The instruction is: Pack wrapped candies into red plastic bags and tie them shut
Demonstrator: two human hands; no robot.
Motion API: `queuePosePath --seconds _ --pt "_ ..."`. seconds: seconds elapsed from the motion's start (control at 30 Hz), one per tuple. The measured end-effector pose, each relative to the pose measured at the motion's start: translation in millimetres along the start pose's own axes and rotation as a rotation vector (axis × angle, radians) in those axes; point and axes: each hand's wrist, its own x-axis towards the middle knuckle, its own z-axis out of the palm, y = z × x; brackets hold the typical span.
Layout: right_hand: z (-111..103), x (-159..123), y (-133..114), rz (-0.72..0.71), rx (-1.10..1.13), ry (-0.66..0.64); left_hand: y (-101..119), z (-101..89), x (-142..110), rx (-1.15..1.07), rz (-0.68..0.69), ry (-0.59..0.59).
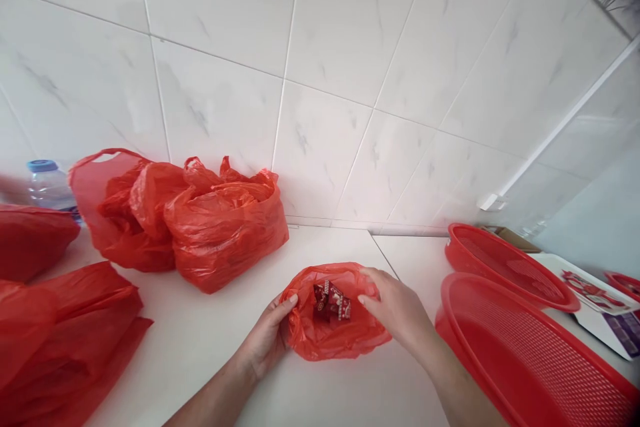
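Note:
A red plastic bag [330, 349] stands on the white tabletop with its mouth spread wide toward me. Several small dark red patterned packets [331, 303] lie inside it; what is beneath them is hidden. My left hand [273, 333] grips the bag's left rim, thumb over the edge and fingers behind the plastic. On the opposite side, my right hand [393, 303] is closed on the right rim, its thumb and fingers pinching the film.
Filled red bags [230, 227] stand by the tiled wall, with more red bags [65, 340] at the left. Behind them is a bottle with a blue cap [43, 165]. Red mesh baskets [540, 347] and a white tray [590, 283] occupy the right.

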Motion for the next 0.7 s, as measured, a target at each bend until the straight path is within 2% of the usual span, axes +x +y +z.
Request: queuePosePath --seconds 0.2,0.3,0.37,0.43,0.5,0.57,0.63,0.7 --pt "32.9 -13.3 32.8 0.061 -0.133 -0.028 5.5 0.6 -1.9 0.044 0.015 0.002" --pt "33.6 -16.2 40.0 0.102 -0.097 0.013 16.4 1.7 -1.8 0.094 0.058 0.031" --pt "26.0 -17.3 39.5 0.131 0.008 0.105 27.6 5.8 -2.0 0.138 0.1 0.054" --pt "14.0 -18.3 35.9 0.168 0.271 0.316 40.6 13.6 -3.7 0.182 0.135 0.069" --pt "0.0 -18.5 30.9 0.226 0.626 0.568 54.4 24.5 -7.8 0.241 0.17 0.077" --pt "-13.6 -17.2 26.4 0.274 0.967 0.717 68.3 36.1 -14.1 0.354 0.224 0.076" --pt "-24.8 -13.7 23.4 0.268 1.287 0.71 82.2 46.5 -21.7 0.536 0.286 0.086" --pt "-32.4 -8.0 21.4 0.228 1.564 0.631 95.7 54.2 -29.5 0.792 0.344 0.167"
